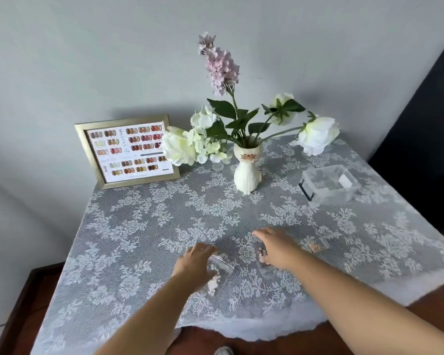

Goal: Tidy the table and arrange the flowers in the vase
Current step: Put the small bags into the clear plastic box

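Observation:
A white cat-shaped vase (248, 172) stands at the back of the lace-covered table (144, 226). It holds a lilac flower spike (219, 65) and several white flowers (318, 135) that lean out to both sides. Near the front, my left hand (196, 262) curls down over a small clear packet (222, 265), with a small white piece (213, 283) just below it. My right hand (274, 248) hovers with thumb and fingers apart over a second clear packet (260, 251). A third packet (317, 244) with pinkish contents lies to the right of that hand.
A gold picture frame (128, 152) with a colour chart leans on the wall at the back left. A clear acrylic box (328, 187) sits at the back right. A dark panel (426, 119) stands beyond the right edge. The cloth's front edge hangs over dark wood.

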### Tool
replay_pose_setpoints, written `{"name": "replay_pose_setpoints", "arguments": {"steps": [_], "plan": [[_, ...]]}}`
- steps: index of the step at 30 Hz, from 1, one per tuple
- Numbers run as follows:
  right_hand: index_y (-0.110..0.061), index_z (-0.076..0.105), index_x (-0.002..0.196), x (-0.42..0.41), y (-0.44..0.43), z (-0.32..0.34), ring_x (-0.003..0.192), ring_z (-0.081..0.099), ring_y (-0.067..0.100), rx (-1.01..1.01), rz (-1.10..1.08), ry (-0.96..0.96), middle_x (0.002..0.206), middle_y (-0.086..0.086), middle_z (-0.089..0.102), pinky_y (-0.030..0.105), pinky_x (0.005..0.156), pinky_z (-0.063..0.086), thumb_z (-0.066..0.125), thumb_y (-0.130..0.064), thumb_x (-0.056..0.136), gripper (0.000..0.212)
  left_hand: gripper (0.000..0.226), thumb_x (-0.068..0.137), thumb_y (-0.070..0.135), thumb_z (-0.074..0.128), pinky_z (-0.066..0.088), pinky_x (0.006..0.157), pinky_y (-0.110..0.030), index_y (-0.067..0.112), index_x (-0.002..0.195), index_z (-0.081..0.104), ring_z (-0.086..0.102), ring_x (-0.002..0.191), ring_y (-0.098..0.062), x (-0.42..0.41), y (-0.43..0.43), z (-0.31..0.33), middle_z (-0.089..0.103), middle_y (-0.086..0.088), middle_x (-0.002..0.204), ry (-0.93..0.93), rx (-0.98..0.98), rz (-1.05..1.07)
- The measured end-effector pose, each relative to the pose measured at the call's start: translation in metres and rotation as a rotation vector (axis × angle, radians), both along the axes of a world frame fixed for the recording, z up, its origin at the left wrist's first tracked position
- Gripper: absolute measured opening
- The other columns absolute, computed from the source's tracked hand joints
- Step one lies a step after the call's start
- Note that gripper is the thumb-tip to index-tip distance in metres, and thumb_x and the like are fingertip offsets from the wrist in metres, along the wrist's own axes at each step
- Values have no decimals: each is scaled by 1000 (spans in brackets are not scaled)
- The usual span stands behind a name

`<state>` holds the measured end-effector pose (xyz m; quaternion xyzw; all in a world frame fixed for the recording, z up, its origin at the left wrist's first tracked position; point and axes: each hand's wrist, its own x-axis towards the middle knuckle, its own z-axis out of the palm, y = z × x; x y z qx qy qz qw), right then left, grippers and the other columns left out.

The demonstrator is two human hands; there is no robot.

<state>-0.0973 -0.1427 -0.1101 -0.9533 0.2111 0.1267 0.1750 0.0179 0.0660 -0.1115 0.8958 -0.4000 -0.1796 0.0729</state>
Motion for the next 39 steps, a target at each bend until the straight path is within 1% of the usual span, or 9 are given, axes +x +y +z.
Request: {"name": "replay_pose_setpoints", "arguments": {"steps": [6,11,14,19,23,27,32,36,39], "plan": [[-30,45,126,10,-6,-2,94,48,11,-51,-17,-47,111,-4,53,25,78,47,70,-12,72,62,10,84,26,60,46,96,-30,30,93,62,50,110,-9,12,-15,-7,54,8,122,24,-135,12],[-21,60,89,15,-25,13,72,55,7,170,-109,0,86,-6,59,21,63,50,66,-9,79,17,6,86,19,59,48,89,-27,24,87,63,58,85,-4,44,-26,15,66,5,97,322,-119,-79],[-23,61,75,16,-44,30,64,54,6,358,-151,86,81,-5,64,17,59,47,66,-14,80,11,4,86,21,60,44,83,-22,23,87,64,58,83,0,64,-44,32,66,8,92,395,-119,-164],[-21,67,85,6,-85,59,89,65,16,454,-340,23,92,-3,69,33,86,53,71,-21,77,9,14,85,12,61,54,71,-20,25,79,62,66,76,-3,70,-87,50,67,8,84,531,-226,-134],[-27,65,75,-16,-129,86,77,60,7,436,-471,-91,83,-10,65,24,76,47,74,-21,75,10,13,84,6,60,56,63,-20,19,85,63,68,66,-6,56,-126,56,68,2,79,572,-289,-140],[-18,67,84,-41,-179,103,75,61,14,406,-593,-204,86,-2,67,27,69,50,73,-17,76,10,15,86,4,58,55,61,-17,10,98,65,67,65,-4,38,-159,56,67,-1,83,588,-301,-123],[-13,67,81,-57,-240,114,55,51,10,367,-585,-251,71,1,63,19,49,42,67,-17,82,4,7,88,9,56,54,61,-17,10,88,63,68,69,-8,12,-196,57,68,-5,83,605,-346,-42],[-10,67,92,-52,-287,117,63,56,9,323,-531,-314,80,0,65,19,55,40,67,-14,81,12,9,88,12,56,55,63,-20,11,80,60,68,66,-9,-16,-227,54,68,-6,76,594,-404,111],[-7,67,96,-40,-316,113,77,59,13,303,-493,-339,95,3,66,24,71,43,68,-15,80,18,11,87,11,58,55,62,-19,13,77,59,69,65,-10,-32,-244,50,68,-5,75,584,-434,228]]}}
